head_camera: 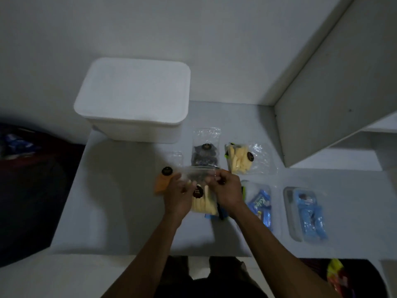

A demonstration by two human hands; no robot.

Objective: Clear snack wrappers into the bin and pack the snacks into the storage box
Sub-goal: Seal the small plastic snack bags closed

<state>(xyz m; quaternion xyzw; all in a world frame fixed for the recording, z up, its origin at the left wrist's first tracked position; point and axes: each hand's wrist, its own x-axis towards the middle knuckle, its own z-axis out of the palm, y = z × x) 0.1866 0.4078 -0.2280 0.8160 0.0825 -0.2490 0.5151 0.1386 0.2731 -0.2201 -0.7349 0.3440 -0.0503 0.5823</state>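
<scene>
Two hands, left hand [179, 193] and right hand [227, 190], pinch a clear snack bag [203, 203] between closed fingers [217, 179].

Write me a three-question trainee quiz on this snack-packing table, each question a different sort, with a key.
1. True or false: the white storage box has its lid on.
2. Multiple choice: what do the left hand and right hand hold between them? A) a blue wrapper B) a clear bag of pale yellow sticks C) the orange packet
3. Fill in: the bag of dark snacks lies on the table just to the ___ of the second bag of yellow sticks, as the camera sees it.

Key: 1 true; 2 B; 3 left.
</scene>
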